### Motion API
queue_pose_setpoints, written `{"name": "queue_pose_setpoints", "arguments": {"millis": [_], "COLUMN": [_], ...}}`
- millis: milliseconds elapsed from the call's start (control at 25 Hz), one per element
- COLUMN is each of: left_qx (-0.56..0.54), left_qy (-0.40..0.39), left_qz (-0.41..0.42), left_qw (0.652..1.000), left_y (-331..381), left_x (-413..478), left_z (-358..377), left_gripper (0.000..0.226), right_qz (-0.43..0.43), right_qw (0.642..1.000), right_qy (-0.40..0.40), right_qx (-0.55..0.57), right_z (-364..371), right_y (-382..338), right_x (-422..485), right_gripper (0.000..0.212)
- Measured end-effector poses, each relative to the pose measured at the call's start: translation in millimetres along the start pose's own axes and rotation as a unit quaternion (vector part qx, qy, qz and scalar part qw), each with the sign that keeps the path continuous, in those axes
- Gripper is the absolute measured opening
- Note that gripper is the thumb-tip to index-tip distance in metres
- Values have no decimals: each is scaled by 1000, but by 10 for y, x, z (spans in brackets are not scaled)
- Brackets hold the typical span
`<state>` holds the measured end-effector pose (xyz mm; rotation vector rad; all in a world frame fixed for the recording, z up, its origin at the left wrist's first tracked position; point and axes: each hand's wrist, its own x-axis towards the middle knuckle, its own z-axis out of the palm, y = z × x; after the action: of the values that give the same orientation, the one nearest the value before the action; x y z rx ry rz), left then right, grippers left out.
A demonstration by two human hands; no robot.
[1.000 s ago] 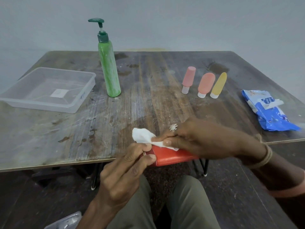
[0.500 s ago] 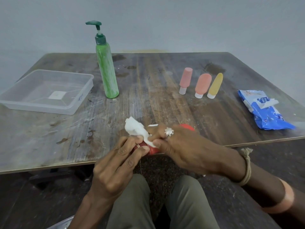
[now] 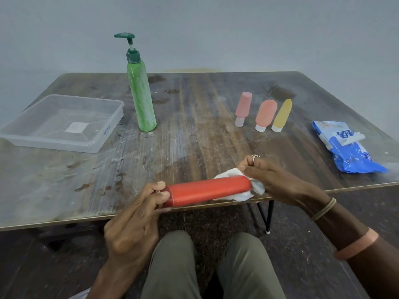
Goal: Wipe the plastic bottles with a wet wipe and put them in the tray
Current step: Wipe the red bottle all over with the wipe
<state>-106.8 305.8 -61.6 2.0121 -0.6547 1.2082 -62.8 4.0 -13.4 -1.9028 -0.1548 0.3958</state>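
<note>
A red plastic bottle [image 3: 207, 190] lies sideways over the table's front edge. My left hand [image 3: 138, 214] grips its left end. My right hand [image 3: 274, 180] holds a white wet wipe [image 3: 239, 190] wrapped round the bottle's right end. A tall green pump bottle [image 3: 141, 100] stands upright at the middle left. Three small bottles stand cap down at the right: a pink one [image 3: 243, 107], an orange one [image 3: 265, 114] and a yellow one [image 3: 282, 115]. The clear plastic tray [image 3: 101, 139] sits at the left with no bottle in it.
A blue pack of wet wipes [image 3: 349, 149] lies at the table's right edge. The worn wooden table [image 3: 194, 134] stands against a grey wall. My knees are below the front edge.
The right hand has slid the wipe from the bottle's left end to its right end, uncovering most of the red bottle. The left hand keeps hold of the left end.
</note>
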Motion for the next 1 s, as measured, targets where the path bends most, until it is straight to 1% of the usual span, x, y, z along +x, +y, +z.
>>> {"name": "queue_pose_setpoints", "arguments": {"millis": [40, 80, 120, 160, 200, 280, 320, 360, 440, 480, 520, 560, 640, 680, 720, 760, 800, 840, 880, 960, 1000], "left_qx": [-14, -39, -87, -141, -183, -216, -241, -276, -337, -358, -377, -396, -435, -449, -458, -464, -468, -469, -471, -471, -469], "left_qy": [0, 17, 33, 41, 48, 58, 71, 84, 100, 105, 110, 118, 127, 126, 121, 116, 110, 104, 97, 92, 95], "left_qz": [-45, -132, -220, -292, -340, -386, -402, -419, -461, -482, -503, -524, -552, -564, -573, -583, -589, -592, -593, -591, -590], "left_qw": [999, 990, 971, 945, 921, 895, 880, 861, 815, 793, 770, 745, 700, 682, 669, 657, 650, 647, 647, 648, 650], "left_y": [-64, -83, -94, -82, -31, 106, 172, 231, 370, 430, 485, 516, 523, 515, 502, 497, 492, 492, 493, 514, 511], "left_x": [-29, 32, 50, 70, 116, 202, 228, 235, 230, 241, 262, 282, 328, 340, 342, 355, 364, 363, 357, 366, 357], "left_z": [1, -26, -25, -16, 11, 68, 102, 137, 213, 250, 276, 294, 304, 306, 303, 287, 268, 247, 226, 166, 145], "left_gripper": [16, 22, 27, 30, 32, 35, 36, 38, 40, 40, 40, 39, 39, 39, 40, 41, 42, 44, 46, 46, 45], "right_qz": [23, 26, 11, -20, -63, -148, -178, -195, -218, -234, -258, -294, -379, -414, -434, -441, -429, -401, -366, -304, -275], "right_qw": [995, 982, 968, 955, 947, 933, 919, 905, 882, 873, 862, 843, 785, 755, 733, 723, 725, 734, 740, 730, 734], "right_qy": [8, 32, 73, 121, 175, 282, 324, 361, 404, 419, 436, 449, 445, 427, 403, 374, 355, 356, 377, 440, 440], "right_qx": [99, 182, 240, 272, 260, 169, 136, 117, 104, 85, 33, -44, -207, -276, -334, -377, -406, -417, -418, -426, -438], "right_z": [32, 78, 142, 223, 310, 550, 680, 807, 1049, 1160, 1252, 1331, 1438, 1434, 1397, 1320, 1220, 1108, 969, 633, 515], "right_y": [23, 32, 5, -63, -156, -321, -371, -390, -352, -316, -262, -213, -137, -123, -154, -185, -237, -324, -402, -564, -599], "right_x": [-30, -58, -71, -59, -40, 25, 61, 97, 148, 153, 152, 140, 99, 75, 43, 45, 71, 108, 186, 322, 368], "right_gripper": [17, 15, 14, 15, 15, 11, 7, 5, 5, 5, 4, 2, 7, 10, 11, 13, 15, 16, 17, 19, 20]}}
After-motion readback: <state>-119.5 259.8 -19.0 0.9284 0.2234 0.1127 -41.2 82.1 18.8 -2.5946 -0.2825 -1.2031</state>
